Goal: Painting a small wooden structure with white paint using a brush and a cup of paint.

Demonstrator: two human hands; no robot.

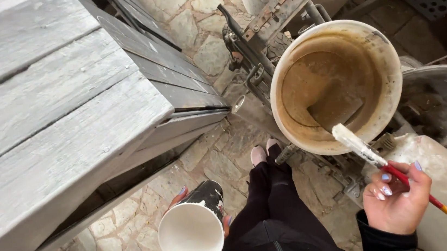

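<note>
Head view: stone-paved ground [222, 164], grey plank table [53, 120] at left, dirty bucket [334, 85] of brown liquid on a metal frame.
Left hand [202, 220]: wrapped around a paint cup [193, 232], white inside, low beside the legs.
Right hand [397, 201]: fingers pinching a red-handled brush [386, 167], bristles at the bucket's rim.
Hidden: left palm behind the cup.

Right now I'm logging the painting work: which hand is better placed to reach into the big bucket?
Right. The right hand holds the brush, whose bristles already sit at the bucket rim. The left hand grips the paint cup, far from it.
</note>
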